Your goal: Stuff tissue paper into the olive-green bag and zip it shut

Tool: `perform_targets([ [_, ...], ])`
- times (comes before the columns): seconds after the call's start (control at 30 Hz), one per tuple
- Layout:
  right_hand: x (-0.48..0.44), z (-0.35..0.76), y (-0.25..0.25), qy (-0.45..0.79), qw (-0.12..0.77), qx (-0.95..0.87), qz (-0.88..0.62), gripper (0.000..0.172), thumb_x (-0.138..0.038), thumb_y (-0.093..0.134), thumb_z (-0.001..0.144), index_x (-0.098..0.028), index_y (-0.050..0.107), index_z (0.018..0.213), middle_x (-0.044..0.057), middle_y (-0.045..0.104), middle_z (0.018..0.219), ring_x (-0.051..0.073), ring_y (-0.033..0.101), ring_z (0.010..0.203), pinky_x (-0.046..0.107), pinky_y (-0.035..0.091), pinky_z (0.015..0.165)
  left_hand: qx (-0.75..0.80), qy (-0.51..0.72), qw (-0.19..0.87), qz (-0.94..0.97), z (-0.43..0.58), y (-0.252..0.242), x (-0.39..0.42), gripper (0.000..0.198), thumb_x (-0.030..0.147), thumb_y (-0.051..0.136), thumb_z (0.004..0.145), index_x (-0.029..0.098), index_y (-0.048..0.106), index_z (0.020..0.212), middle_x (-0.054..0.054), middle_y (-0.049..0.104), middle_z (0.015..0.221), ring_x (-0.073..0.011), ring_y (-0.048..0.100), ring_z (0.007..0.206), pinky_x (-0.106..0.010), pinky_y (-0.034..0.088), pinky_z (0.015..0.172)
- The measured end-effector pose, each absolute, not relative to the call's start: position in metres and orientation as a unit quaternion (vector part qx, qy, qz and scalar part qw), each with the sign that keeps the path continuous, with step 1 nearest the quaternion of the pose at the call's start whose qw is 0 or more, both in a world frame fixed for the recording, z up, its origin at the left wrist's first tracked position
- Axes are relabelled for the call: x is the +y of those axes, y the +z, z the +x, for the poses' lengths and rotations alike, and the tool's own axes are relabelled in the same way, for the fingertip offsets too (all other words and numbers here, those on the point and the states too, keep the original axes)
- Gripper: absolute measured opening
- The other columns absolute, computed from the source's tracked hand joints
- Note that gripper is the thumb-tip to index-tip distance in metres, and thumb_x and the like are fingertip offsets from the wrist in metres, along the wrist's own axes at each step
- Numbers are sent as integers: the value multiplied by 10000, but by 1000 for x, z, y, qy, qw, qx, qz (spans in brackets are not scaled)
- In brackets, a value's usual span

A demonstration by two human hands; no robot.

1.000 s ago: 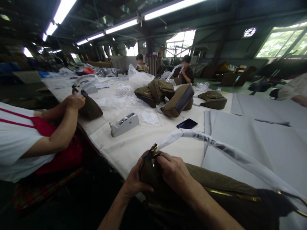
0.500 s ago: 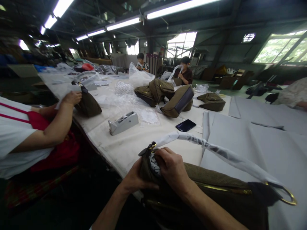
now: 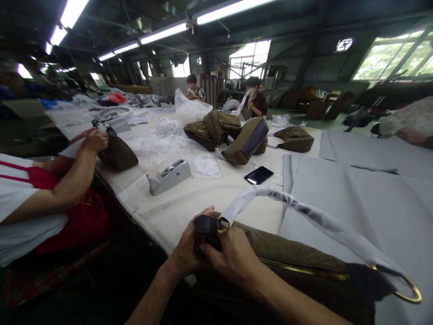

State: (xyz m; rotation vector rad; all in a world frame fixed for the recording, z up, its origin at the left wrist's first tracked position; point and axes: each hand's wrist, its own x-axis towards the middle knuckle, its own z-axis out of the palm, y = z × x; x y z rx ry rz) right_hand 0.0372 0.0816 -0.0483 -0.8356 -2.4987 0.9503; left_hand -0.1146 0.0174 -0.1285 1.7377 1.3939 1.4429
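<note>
An olive handbag point(image 3: 291, 253) with a gold zipper lies before me at the table edge. Its handle point(image 3: 314, 212) is wrapped in white film and arches up between gold rings. My left hand point(image 3: 187, 250) grips the bag's left end from outside, beside the dark leather tab point(image 3: 205, 223). From the inner side, my right hand point(image 3: 233, 253) closes on the same end, just below the gold ring, thumb toward the left hand. The bag's underside and some fingertips are hidden.
A grey tape dispenser point(image 3: 171, 176) and a black phone point(image 3: 259, 175) lie beyond the bag. Several olive bags point(image 3: 245, 140) are piled farther back near clear plastic point(image 3: 192, 106). Grey sheets point(image 3: 338, 194) cover the right side. A co-worker point(image 3: 57, 194) at left handles another bag point(image 3: 118, 151).
My right hand has moved down from the grey stuffing at the bag's end opening, which no longer shows. The leather tab now lies over that end. The view has shifted slightly.
</note>
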Motion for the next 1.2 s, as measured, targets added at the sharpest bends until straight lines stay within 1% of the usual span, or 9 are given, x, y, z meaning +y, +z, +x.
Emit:
perform_targets([
  [0.1,84,34,-52,496,189,-798,-285,81,-219,551,720,-150,565,761,14,566,690,136,508,633,248,374,595,495,570,308,578,-111,-132,14,1107,368,868,497,327,236,1404,-107,426,1374,-359,421,1248,-533,333,1067],
  [0.23,85,34,-55,689,195,-648,-260,225,-326,584,731,-159,446,669,-32,437,596,83,377,538,214,314,509,426,638,389,511,-106,-143,11,1206,345,903,419,331,220,1412,-94,498,1323,-338,455,1228,-470,374,1049],
  [0.37,85,42,-55,607,226,-702,-297,192,-303,522,795,-148,511,683,-10,489,636,104,428,599,233,348,574,381,647,442,491,-104,-135,8,1107,303,877,515,348,235,1414,-96,466,1362,-319,442,1245,-437,386,1039],
  [0.53,83,46,-49,518,189,-792,-263,123,-104,472,730,-161,579,750,13,597,739,153,552,728,258,379,668,460,592,327,575,-104,-117,4,1049,351,891,455,294,379,1368,-103,338,1434,-381,256,1338,-523,199,1123],
  [0.67,79,35,-51,594,220,-710,-308,69,-160,489,731,-148,547,694,12,555,674,144,526,683,254,384,647,450,626,345,536,-97,-129,1,1155,396,889,433,338,274,1409,-94,275,1476,-390,243,1345,-566,161,1118],
  [0.77,78,32,-52,683,225,-613,-329,181,-310,557,734,-138,528,681,-9,477,597,101,416,555,234,337,540,375,675,411,485,-92,-138,1,1188,429,871,462,353,191,1433,-108,347,1449,-373,306,1322,-537,225,1106],
  [0.87,78,34,-55,752,233,-529,-317,273,-379,636,679,-129,527,696,-19,463,576,78,369,516,216,293,500,319,675,474,467,-92,-135,3,1138,366,871,510,364,200,1429,-95,415,1413,-327,353,1306,-445,319,1084],
  [1.0,80,36,-59,778,249,-504,-282,269,-375,651,697,-134,535,712,-21,483,603,73,387,532,203,320,523,358,634,506,463,-95,-121,9,995,250,898,456,305,427,1331,-79,517,1328,-299,449,1244,-366,411,1026],
  [1.2,81,56,-38,525,249,-799,-153,200,-156,449,851,-167,641,906,43,623,914,150,564,886,247,406,830,448,661,406,444,-95,-117,9,492,179,809,600,243,651,1061,-17,712,968,-188,668,899,-230,544,794],
])
